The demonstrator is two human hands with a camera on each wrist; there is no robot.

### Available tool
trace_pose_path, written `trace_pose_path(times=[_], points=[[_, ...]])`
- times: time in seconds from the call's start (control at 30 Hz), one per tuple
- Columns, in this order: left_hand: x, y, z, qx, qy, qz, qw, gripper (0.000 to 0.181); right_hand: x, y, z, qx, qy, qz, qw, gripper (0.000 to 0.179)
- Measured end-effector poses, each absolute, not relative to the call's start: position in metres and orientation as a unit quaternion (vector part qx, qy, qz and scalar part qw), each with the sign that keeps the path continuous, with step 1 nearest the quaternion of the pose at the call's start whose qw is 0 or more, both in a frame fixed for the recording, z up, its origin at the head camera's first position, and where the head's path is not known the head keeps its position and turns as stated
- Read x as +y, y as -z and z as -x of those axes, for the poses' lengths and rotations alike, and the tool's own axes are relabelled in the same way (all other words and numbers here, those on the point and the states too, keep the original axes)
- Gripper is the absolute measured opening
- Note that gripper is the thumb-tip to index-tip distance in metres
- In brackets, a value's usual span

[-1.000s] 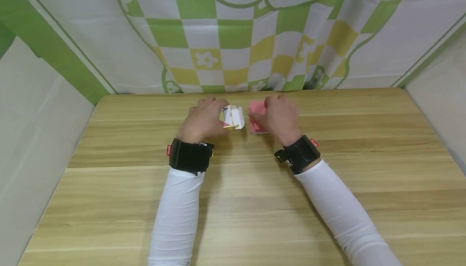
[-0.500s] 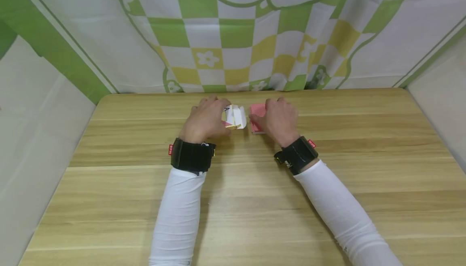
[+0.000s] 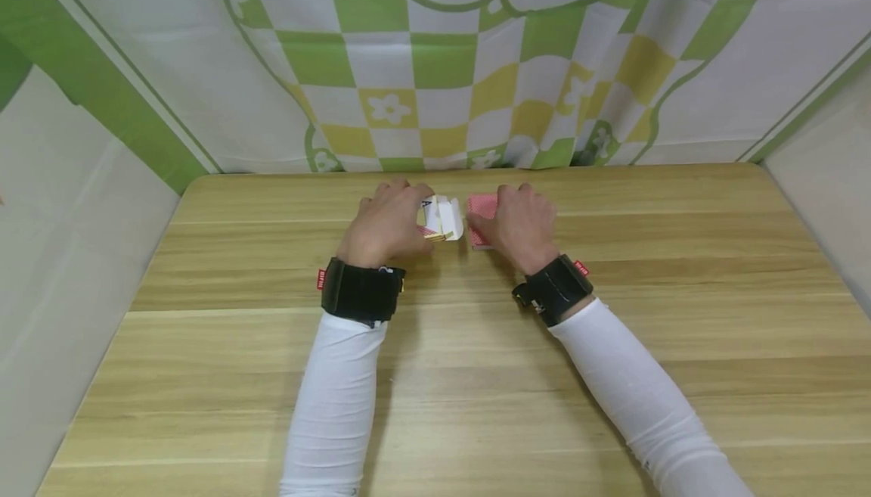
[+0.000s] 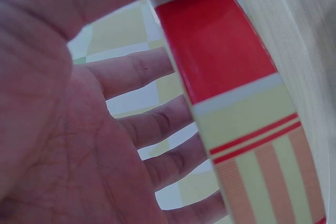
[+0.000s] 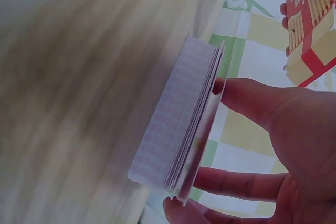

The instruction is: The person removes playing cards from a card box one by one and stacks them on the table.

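Observation:
My left hand (image 3: 384, 225) grips a playing-card box (image 3: 430, 218) whose white end flap stands out toward the right. In the left wrist view the box (image 4: 226, 72) shows a red panel and striped yellow sides, with fingers behind it. Just to its right, my right hand (image 3: 520, 221) holds a deck of cards (image 3: 481, 213) with red patterned backs. Seen from the right wrist, the thumb and fingers pinch opposite edges of the deck (image 5: 176, 114), and a few top cards are slightly apart from the rest. "Texas Hold'em" is printed on the box (image 5: 310, 19).
Both hands work near the back edge of a wood-grain table (image 3: 449, 376). Behind it hangs a green, yellow and white checkered curtain (image 3: 442, 58). Pale walls (image 3: 61, 255) stand at the left and right sides.
My left hand and the card box have shifted slightly right, nearer the deck. The right hand keeps almost the same place on the cards.

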State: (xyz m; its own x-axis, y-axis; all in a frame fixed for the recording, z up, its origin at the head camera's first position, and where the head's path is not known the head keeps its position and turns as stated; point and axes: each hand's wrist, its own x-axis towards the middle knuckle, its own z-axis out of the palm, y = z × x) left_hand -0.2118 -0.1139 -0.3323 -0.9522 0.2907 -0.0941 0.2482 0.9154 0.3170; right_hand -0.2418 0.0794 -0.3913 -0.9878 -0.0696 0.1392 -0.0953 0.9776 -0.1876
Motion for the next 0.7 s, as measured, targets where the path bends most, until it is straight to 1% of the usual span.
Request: trace_pose_path(times=[0.7], points=[[-0.1136,0.3328,0.2114,0.975,-0.153,-0.140,0.075,0.064,0.0804,0.3929,0.2419,-0.994,-0.090,-0.048,0.047,0.060]])
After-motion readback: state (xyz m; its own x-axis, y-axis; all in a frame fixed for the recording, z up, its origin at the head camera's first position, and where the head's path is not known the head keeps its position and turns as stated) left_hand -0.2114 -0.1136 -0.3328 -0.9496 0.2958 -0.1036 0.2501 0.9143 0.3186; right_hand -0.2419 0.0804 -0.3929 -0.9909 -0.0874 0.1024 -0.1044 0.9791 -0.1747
